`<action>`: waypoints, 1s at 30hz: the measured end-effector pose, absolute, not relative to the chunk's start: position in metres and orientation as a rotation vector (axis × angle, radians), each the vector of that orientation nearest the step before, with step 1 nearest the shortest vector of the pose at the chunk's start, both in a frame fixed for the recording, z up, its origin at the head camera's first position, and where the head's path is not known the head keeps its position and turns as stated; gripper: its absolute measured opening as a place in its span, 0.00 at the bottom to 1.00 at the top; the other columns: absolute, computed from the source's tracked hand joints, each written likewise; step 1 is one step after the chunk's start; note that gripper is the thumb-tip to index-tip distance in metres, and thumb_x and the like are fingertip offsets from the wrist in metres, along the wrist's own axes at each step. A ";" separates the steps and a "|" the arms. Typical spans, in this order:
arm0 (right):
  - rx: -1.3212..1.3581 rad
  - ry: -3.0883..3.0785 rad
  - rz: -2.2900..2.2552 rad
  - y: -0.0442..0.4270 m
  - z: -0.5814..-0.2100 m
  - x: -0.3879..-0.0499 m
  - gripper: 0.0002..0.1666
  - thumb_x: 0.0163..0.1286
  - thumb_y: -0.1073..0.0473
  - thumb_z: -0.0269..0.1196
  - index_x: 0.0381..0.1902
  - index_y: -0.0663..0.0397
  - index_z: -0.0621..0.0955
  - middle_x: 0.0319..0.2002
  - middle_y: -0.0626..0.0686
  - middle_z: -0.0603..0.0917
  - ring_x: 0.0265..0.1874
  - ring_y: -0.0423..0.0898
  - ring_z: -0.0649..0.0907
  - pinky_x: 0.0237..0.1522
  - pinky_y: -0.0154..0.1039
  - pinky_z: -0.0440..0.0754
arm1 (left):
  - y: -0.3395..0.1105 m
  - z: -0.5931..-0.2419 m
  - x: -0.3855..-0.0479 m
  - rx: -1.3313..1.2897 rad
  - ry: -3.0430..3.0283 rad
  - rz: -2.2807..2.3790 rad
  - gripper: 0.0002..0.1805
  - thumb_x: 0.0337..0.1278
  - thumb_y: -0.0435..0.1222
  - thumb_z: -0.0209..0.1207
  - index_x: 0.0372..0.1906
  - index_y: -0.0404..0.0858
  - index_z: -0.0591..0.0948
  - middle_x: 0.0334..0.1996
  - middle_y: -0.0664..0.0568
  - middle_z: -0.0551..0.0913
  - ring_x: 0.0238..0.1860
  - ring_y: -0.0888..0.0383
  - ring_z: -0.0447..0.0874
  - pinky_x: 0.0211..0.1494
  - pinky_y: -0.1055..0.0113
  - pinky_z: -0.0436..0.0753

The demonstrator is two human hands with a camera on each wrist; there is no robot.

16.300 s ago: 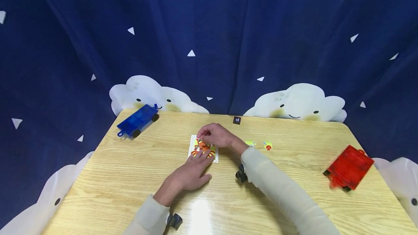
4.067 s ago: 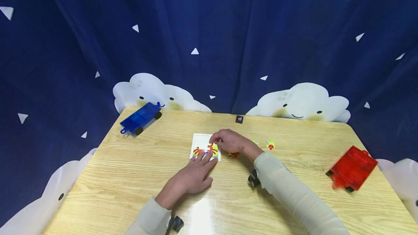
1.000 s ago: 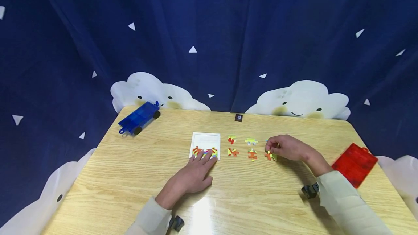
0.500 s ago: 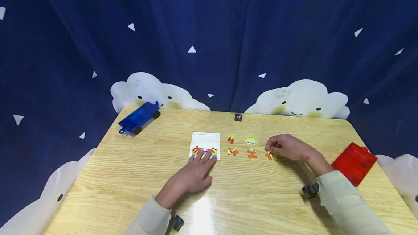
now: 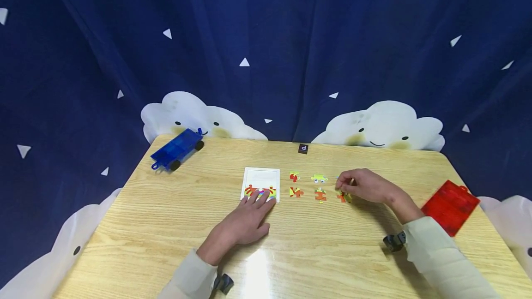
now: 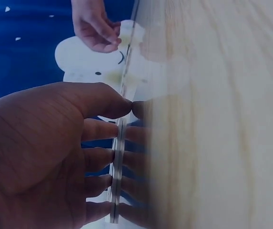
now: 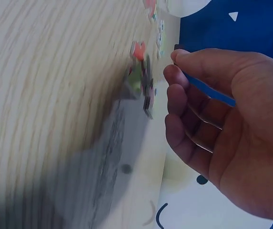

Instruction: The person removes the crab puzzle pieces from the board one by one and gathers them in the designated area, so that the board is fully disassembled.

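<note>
My left hand [image 5: 245,225] rests with spread, straight fingers on the lower edge of a white square puzzle tray [image 5: 262,170]. Red and colourful pieces [image 5: 250,191] fill its lower part; the upper part is bare white. To the right, puzzle pieces [image 5: 320,194] lie in two rows. My right hand [image 5: 367,187] hovers over the right end, fingers loosely bent, partly covering a red and yellow piece [image 5: 341,197]. In the right wrist view a blurred, tilted green piece [image 7: 136,80] is apart from the right hand [image 7: 231,114], whose fingertips hold nothing visible.
A blue wheeled cart [image 5: 176,150] stands at the back left of the wooden table [image 5: 166,225]. On the right is a red cart [image 5: 450,207], partly behind the right forearm. A small dark tile [image 5: 303,148] lies at the back edge, before a blue curtain [image 5: 266,36].
Since about four seconds ago my right hand has moved right, from tray to pieces. The tray's upper-right piece is out. Just now the rightmost piece has tilted slightly. My left hand stays.
</note>
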State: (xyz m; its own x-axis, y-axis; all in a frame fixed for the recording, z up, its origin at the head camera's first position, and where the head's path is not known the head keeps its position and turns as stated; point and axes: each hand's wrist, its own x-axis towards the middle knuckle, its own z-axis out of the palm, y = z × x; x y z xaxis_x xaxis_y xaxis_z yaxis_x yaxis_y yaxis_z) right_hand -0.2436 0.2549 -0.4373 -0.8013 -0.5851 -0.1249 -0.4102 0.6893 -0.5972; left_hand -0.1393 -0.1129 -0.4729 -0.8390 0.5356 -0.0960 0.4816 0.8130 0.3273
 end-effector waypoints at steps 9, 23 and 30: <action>-0.830 2.586 -0.854 0.237 -0.435 -0.247 0.07 0.78 0.62 0.60 0.45 0.54 0.86 0.32 0.51 0.83 0.25 0.42 0.76 0.27 0.36 0.74 | -0.113 -0.474 -0.137 0.847 2.845 0.375 0.33 0.73 0.43 0.53 0.79 0.37 0.65 0.79 0.39 0.59 0.79 0.39 0.53 0.76 0.42 0.60; -0.964 2.530 -0.951 0.154 -0.434 -0.256 0.08 0.76 0.63 0.60 0.45 0.57 0.86 0.38 0.52 0.87 0.33 0.45 0.79 0.39 0.42 0.78 | -0.155 -0.466 -0.161 0.696 2.888 0.669 0.38 0.72 0.43 0.60 0.79 0.34 0.62 0.79 0.36 0.56 0.79 0.39 0.53 0.77 0.45 0.60; -0.997 2.429 -1.022 0.103 -0.445 -0.253 0.08 0.76 0.65 0.61 0.47 0.58 0.86 0.36 0.50 0.86 0.27 0.41 0.77 0.31 0.36 0.76 | -0.184 -0.471 -0.195 0.578 2.765 0.851 0.44 0.66 0.47 0.65 0.80 0.34 0.61 0.81 0.37 0.50 0.80 0.39 0.45 0.78 0.43 0.54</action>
